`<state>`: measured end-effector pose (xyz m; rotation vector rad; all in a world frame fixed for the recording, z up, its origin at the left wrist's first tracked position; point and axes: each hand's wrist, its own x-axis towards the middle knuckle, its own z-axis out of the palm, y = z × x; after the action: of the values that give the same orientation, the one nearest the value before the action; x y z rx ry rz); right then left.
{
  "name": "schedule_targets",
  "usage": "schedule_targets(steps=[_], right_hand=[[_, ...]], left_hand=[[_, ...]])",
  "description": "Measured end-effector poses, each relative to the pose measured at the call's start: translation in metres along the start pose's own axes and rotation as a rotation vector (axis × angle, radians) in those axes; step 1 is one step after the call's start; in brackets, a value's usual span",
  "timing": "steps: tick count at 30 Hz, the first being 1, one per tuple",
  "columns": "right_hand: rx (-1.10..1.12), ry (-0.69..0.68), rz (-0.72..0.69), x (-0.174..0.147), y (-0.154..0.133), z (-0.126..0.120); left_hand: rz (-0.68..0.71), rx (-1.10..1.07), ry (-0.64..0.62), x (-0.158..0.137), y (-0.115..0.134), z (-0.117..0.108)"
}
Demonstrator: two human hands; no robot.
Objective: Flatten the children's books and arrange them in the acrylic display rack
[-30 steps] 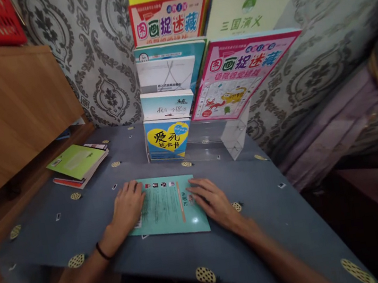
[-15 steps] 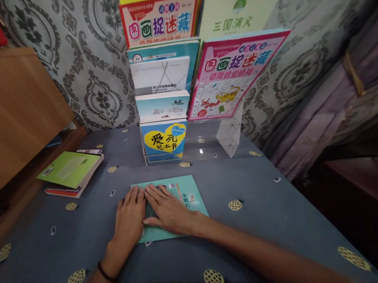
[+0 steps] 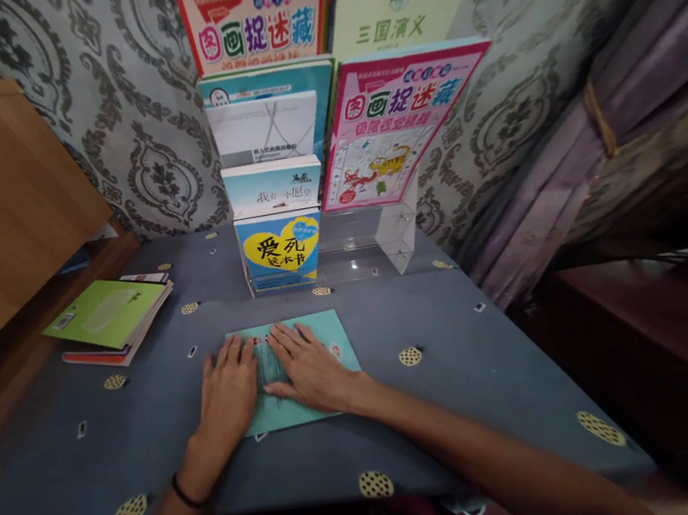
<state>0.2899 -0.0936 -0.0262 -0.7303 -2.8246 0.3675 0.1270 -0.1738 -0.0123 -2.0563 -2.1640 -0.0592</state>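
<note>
A teal book point(image 3: 306, 410) lies flat on the patterned tablecloth, partly covered by both hands. My left hand point(image 3: 229, 386) rests palm down on its left part, fingers stretched out towards the far edge. Lying flat across the middle and right of the cover is my right hand point(image 3: 311, 371), its fingers extended and the thumb spread out to the left. A strip of cover with small dark print shows between the two hands. Neither hand grips the book; both only press on it.
Behind the book stands a clear acrylic rack point(image 3: 364, 263) holding several books, with a pink picture book point(image 3: 401, 122) on its right side. A small pile topped by a green book point(image 3: 106, 314) lies at the left, near a wooden cabinet point(image 3: 1, 198). A purple curtain point(image 3: 561, 145) hangs at right.
My right hand has slid a little to the right over the cover, widening the gap between the hands. The whole view has shifted slightly, so everything appears further left.
</note>
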Motion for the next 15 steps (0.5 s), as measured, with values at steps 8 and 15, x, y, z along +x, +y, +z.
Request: schedule_targets(steps=[8, 15], right_hand=[[0.003, 0.02, -0.003, -0.005, 0.003, -0.003], [-0.051, 0.025, 0.238, -0.018, 0.008, -0.015]], left_hand=[[0.162, -0.064, 0.056, 0.011, -0.001, 0.014], [0.174, -0.061, 0.128, 0.01, -0.001, 0.016]])
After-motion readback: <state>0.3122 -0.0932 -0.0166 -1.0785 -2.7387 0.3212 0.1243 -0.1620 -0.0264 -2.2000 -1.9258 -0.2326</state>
